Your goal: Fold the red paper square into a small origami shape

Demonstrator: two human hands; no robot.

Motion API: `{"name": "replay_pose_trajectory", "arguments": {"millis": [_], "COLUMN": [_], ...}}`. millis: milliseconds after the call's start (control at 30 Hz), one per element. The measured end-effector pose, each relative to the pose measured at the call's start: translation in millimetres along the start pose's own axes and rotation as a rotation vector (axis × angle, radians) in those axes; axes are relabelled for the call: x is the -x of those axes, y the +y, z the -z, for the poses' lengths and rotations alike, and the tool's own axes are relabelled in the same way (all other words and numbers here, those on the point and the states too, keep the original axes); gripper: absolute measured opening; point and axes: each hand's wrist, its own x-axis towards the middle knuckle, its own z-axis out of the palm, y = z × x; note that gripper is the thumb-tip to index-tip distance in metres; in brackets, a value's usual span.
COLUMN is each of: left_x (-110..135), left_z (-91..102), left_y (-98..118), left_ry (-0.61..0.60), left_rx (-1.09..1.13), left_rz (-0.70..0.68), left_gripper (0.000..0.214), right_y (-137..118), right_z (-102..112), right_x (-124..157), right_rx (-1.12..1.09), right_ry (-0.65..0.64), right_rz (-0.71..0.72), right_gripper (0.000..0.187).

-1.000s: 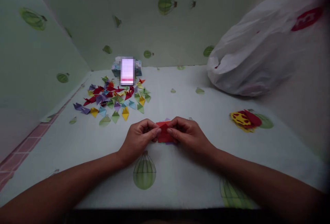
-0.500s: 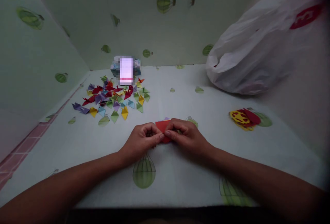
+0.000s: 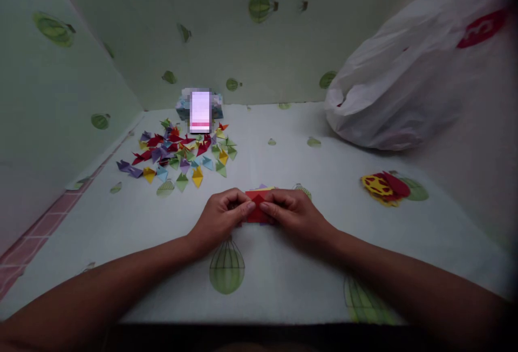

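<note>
A small red paper (image 3: 256, 205) lies at the middle of the white table (image 3: 283, 265), on top of other small papers whose purple and yellow edges peek out behind it. My left hand (image 3: 220, 218) pinches its left side with curled fingers. My right hand (image 3: 291, 214) pinches its right side, thumb and forefinger pressed on the paper. The fingertips of both hands nearly meet over the red paper.
A heap of several folded paper pieces in many colours (image 3: 182, 155) lies at the back left, before a small box (image 3: 200, 108). A white plastic bag (image 3: 408, 76) fills the back right. A yellow and red paper pile (image 3: 384, 185) sits at the right.
Both hands stay on the red paper; the fingers have shifted slightly, with a little more of the red paper showing between them than half a second ago.
</note>
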Motion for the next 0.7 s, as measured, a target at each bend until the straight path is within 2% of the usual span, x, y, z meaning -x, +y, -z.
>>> {"name": "replay_pose_trajectory", "arguments": {"millis": [233,467,600,700], "left_x": [-4,-7,-12,-20], "left_z": [1.9,3.6,5.8,10.1], "left_y": [0,-3,-7,-11], "left_ry": [0.012,0.046,0.059,0.113], "left_rx": [-0.072,-0.098,-0.078,-0.064], "left_rz": [-0.042,-0.062,-0.024,0.020], "left_gripper": [0.022,0.023,0.026,0.031], "right_y": [-1,1,5,10], "right_z": [0,-4,-4,-2], "right_x": [1,0,-2,-4], "right_rx": [0.142,0.111,0.122,0.121], "right_ry": [0.045,0.110,0.185,0.271], "right_rz": [0.004,-0.047,0.001,-0.003], "right_gripper": [0.031,0.030,0.030,0.028]}}
